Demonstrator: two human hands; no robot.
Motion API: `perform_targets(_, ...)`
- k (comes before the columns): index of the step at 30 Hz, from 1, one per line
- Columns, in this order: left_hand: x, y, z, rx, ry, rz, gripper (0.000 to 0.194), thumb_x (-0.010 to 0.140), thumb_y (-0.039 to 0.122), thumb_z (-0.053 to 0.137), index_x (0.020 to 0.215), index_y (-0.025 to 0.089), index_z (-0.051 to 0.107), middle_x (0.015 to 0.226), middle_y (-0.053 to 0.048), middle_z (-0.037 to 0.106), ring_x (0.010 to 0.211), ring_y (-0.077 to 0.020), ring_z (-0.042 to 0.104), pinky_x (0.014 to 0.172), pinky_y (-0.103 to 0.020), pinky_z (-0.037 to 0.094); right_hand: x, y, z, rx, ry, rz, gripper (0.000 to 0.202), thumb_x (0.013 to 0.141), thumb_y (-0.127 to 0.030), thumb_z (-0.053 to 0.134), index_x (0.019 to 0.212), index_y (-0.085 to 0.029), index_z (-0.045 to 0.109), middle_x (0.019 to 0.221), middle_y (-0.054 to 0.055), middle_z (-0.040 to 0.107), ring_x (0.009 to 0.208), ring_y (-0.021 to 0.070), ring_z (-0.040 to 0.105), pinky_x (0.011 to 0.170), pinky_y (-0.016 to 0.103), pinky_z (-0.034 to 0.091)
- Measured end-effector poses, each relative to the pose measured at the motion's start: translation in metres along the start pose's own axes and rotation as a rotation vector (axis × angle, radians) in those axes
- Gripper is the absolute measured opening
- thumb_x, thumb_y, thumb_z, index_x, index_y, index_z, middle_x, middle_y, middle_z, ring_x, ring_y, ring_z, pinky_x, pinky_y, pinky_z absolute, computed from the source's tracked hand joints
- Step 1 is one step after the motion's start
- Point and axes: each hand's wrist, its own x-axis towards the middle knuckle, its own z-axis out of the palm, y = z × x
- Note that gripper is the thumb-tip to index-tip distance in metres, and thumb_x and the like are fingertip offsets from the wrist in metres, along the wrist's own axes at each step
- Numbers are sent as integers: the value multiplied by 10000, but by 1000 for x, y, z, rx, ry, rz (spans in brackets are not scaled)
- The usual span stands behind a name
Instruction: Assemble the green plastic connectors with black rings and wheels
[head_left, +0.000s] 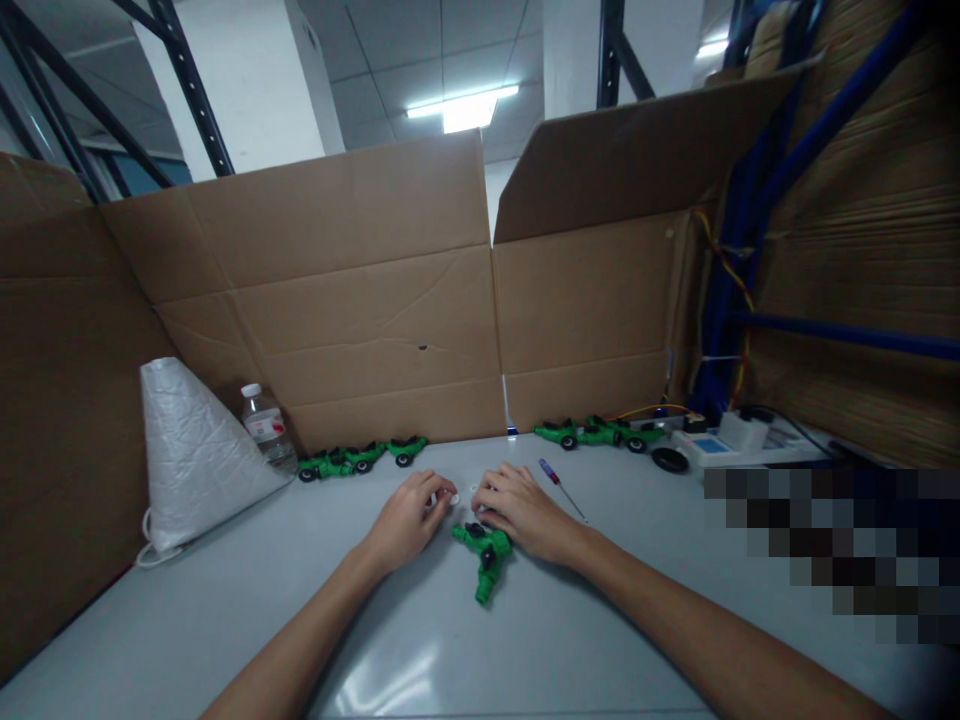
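Observation:
My left hand (405, 522) is closed in a pinch, with a small white piece (454, 498) at its fingertips. Facing it across a narrow gap, my right hand (521, 510) has its fingers curled down by the tabletop. Another small whitish piece (474, 489) shows at the right fingertips; whether they grip it is hard to make out. Just below the right hand lies a green plastic toy part (489, 560) with dark round bits, its branches pointing several ways. A screwdriver (561, 488) with a blue and red handle rests right of that hand.
Green toy vehicles with black wheels stand at the back left (361, 458) and back right (598, 433). A black ring (670, 459) lies by a white power strip (757, 445). At left are a water bottle (268, 425) and silvery bag (199, 465). Cardboard walls (360, 320) enclose the table.

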Motion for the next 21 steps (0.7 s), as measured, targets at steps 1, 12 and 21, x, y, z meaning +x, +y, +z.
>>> perform_targets(1,0,1,-1,2,-3,-2,260,1074,366,502,1102,225,718,1037,-86,676,1016,-255,626,896,-353,494,0,0,1,-2,-10,-5,113,1064,-263,594,1068,-258,706,1124,43,695,1105,247,545,937,380,340)
perform_targets(12,2,6,-3,-203,-12,-39,437,1095,495,439,1074,182,742,970,-75,686,939,-227,619,887,-337,464,1,-1,-5,46,124,72,135,1099,-214,470,1027,-213,584,1052,69,668,999,245,554,892,369,378)
perform_targets(21,0,8,-2,-536,-314,-124,572,762,567,890,1119,150,731,889,-17,658,761,-138,542,707,-247,415,0,-11,-8,503,253,149,89,1060,-240,530,990,-224,583,937,13,628,903,201,601,817,317,443)
